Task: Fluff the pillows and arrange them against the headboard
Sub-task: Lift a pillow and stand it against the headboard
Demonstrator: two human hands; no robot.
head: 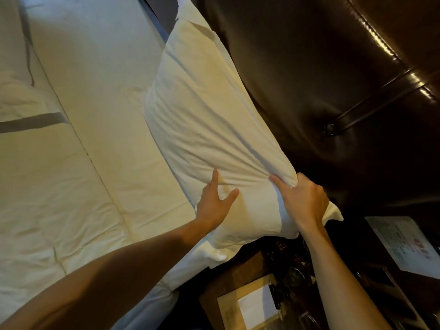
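A long white pillow [204,110] leans along the dark brown tufted leather headboard [333,67], its near end toward me. My right hand [302,198] pinches a bunch of the pillowcase at the near upper corner, next to the headboard. My left hand [214,201] lies flat on the pillow's near face, fingers spread, pressing into the fabric without gripping it. A second white pillow [14,67] with a grey stripe lies at the far left of the bed.
The bed's white sheet [83,163] stretches left of the pillow. A dark wooden nightstand [238,294] at the lower right holds a white notepad [256,306], a glass and a printed card [402,244].
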